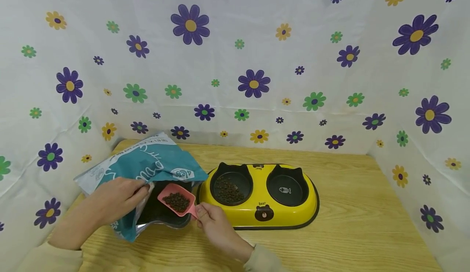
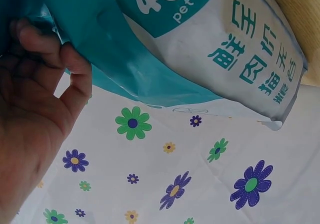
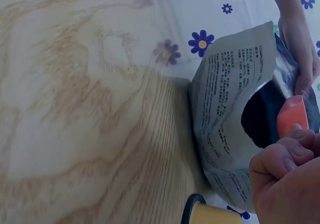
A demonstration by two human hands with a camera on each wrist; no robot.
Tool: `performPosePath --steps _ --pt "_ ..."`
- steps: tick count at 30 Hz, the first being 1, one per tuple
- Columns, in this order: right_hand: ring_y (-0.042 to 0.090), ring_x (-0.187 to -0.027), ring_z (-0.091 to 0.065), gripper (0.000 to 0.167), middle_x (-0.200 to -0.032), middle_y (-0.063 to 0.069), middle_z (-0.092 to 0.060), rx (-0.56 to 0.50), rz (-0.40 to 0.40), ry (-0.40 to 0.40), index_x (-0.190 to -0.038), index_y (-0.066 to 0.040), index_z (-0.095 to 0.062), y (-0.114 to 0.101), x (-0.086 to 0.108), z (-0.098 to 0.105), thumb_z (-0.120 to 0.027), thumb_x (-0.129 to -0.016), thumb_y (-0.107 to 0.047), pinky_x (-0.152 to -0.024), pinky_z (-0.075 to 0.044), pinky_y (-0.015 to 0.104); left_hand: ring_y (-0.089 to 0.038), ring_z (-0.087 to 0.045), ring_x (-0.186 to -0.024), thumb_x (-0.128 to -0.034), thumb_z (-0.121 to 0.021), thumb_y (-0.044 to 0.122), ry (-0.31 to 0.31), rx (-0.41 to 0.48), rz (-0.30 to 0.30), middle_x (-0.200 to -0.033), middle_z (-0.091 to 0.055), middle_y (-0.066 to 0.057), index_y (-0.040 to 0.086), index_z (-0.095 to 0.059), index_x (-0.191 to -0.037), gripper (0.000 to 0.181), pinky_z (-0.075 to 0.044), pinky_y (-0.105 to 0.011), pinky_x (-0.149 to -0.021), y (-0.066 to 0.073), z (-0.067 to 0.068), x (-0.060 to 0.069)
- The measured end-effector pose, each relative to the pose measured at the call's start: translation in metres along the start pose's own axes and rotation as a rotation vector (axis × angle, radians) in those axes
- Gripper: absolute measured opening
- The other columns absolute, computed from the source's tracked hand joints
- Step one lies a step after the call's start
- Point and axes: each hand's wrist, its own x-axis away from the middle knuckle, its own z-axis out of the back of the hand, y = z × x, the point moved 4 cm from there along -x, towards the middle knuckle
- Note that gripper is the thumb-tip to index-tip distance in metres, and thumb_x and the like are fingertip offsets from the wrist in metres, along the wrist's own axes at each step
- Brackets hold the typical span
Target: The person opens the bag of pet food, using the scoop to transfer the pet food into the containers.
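Observation:
My right hand (image 1: 219, 228) grips the handle of a pink scoop (image 1: 169, 191), which carries a heap of brown kibble (image 1: 178, 202). The scoop is at the mouth of a teal and white pet food bag (image 1: 147, 157). With its thumb and fingers, my left hand (image 1: 116, 198) pinches the bag's rim and holds the mouth open. In the left wrist view the left hand (image 2: 40, 84) is at the bag's teal edge. From the right wrist view, the orange-looking scoop (image 3: 293, 115) stands in front of the dark opening. The bag's depths are hidden.
Right of the bag stands a yellow double pet bowl (image 1: 258, 219) with a bear face. Its left black bowl (image 1: 242, 176) holds some kibble; the right bowl (image 1: 284, 180) shows a fish-bone print. Both rest on a wooden table (image 1: 352, 206) before a flowered cloth (image 1: 227, 59).

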Motion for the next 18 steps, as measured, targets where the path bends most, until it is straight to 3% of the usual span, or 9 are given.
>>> performPosePath --steps 11,18 --pt "0.008 -0.052 -0.029 0.041 -0.066 0.001 -0.041 0.098 0.047 -0.071 -0.101 0.014 -0.060 -0.004 0.004 0.042 -0.040 -0.112 -0.020 -0.051 -0.027 0.021 -0.001 -0.046 -0.059 -0.1072 -0.050 0.030 -0.005 -0.001 0.012 -0.063 -0.046 0.012 0.024 -0.061 -0.078 0.031 -0.038 -0.023 -0.057 -0.002 0.000 -0.001" --pt "0.008 -0.050 -0.028 0.043 -0.065 0.000 -0.039 0.146 0.025 -0.097 -0.103 0.011 -0.062 0.002 0.013 0.073 -0.040 -0.112 -0.025 -0.050 -0.026 0.022 0.000 -0.044 -0.057 -0.1077 -0.049 0.029 -0.009 0.008 0.001 -0.062 -0.046 0.012 0.025 -0.057 -0.074 0.035 -0.038 -0.023 -0.056 -0.002 -0.001 0.000"
